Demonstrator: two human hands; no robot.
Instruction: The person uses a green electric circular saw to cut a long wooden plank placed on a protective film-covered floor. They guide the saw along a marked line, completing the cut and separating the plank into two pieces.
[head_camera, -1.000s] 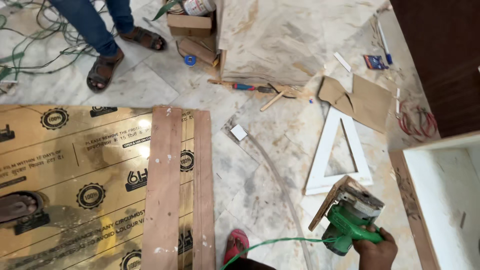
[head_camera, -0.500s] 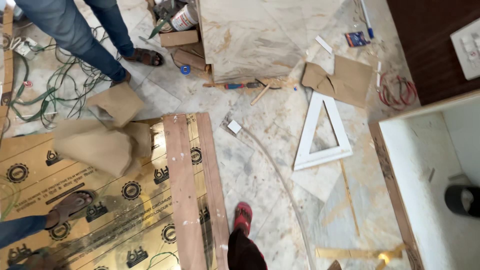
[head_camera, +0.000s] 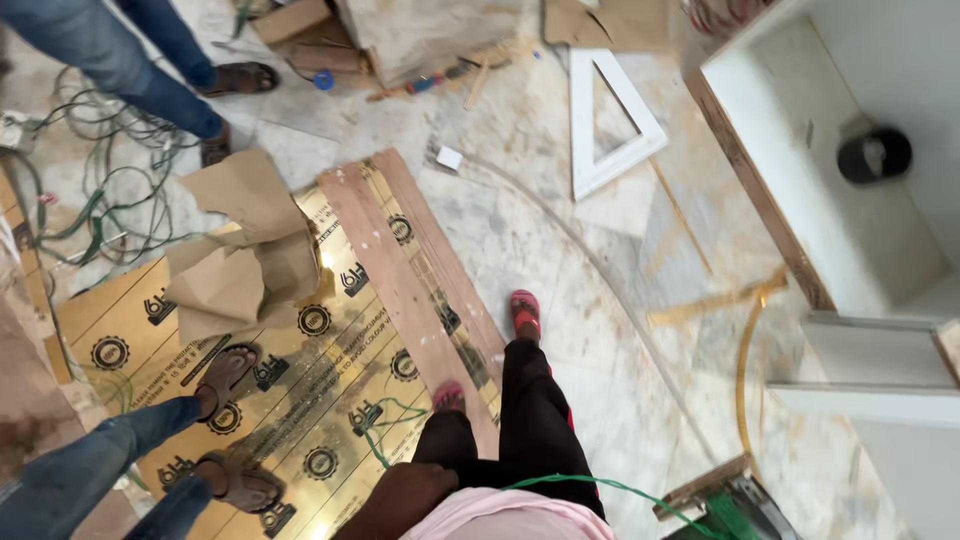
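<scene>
Head view, looking straight down at a dusty marble floor. Left hand (head_camera: 405, 497) hangs by the thigh, fingers loosely curled and holding nothing. Right hand is out of frame, so its state cannot be told. Green power saw (head_camera: 725, 505) shows at the bottom edge, right of the legs, its green cord (head_camera: 590, 484) trailing left. Carrying seems under way; setting the saw against the plank (head_camera: 400, 270) would call for a steady grip.

The room is bright with soft, even light. The shiny gold sheet (head_camera: 300, 370) on the floor throws back a white glare, strongest near the crumpled brown paper (head_camera: 240, 260). Shadows are faint and small, just under the feet. The whole picture looks a little smeared and soft. The white cabinet (head_camera: 880, 230) on the right looks pale and washed out.
</scene>
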